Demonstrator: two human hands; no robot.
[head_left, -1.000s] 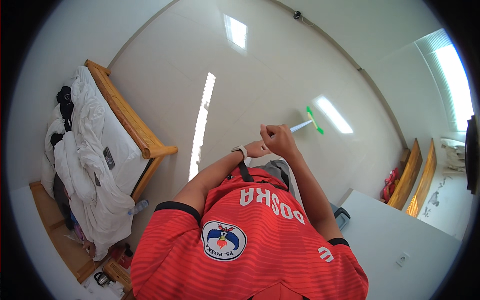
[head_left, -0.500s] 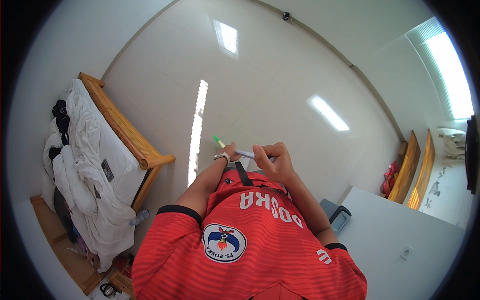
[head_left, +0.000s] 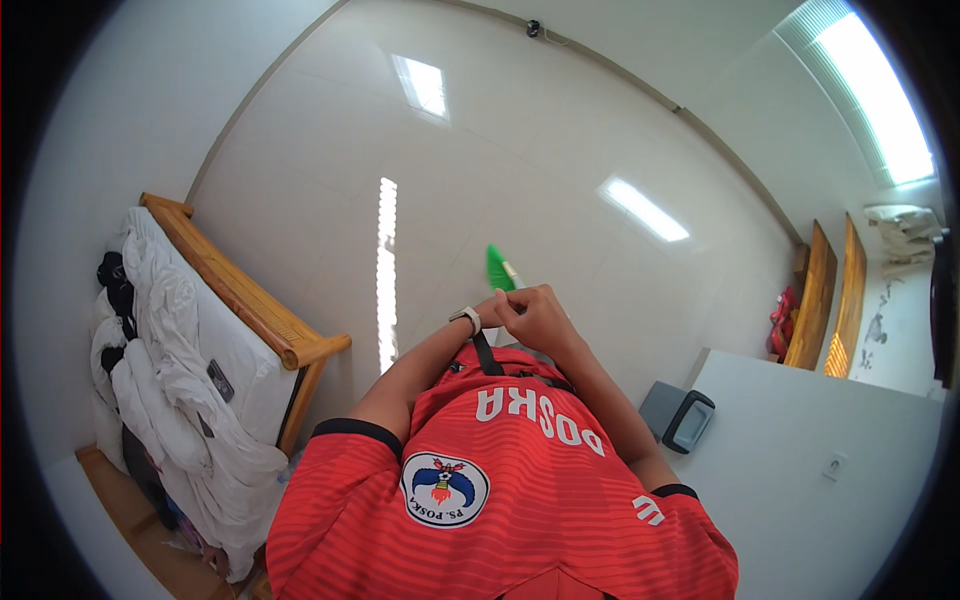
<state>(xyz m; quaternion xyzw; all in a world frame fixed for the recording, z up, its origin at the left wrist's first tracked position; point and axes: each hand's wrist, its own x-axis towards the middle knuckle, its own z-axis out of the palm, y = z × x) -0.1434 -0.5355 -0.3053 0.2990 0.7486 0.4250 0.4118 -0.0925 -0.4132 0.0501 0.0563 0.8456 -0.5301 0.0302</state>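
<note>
A broom [head_left: 498,269] with green bristles and a pale handle points away from me, its bristle end just beyond my hands. My right hand [head_left: 539,315] is closed around the handle in front of my waist. Right beside it, my left hand [head_left: 489,313] is also closed at the handle, with a light watch on its wrist. The right hand partly covers the left hand's fingers, and most of the handle is hidden.
Pale glossy tile floor [head_left: 300,180] stretches ahead. On the left stands a wooden-framed bed [head_left: 235,275] with rumpled white bedding and a phone [head_left: 220,381]. To the right are a white surface [head_left: 770,440], a grey bin-like container [head_left: 680,418] and wooden panels [head_left: 815,300].
The green bristle end has swung right and now shows broadside. My hands have come close together, the left moving right. The view has shifted slightly.
</note>
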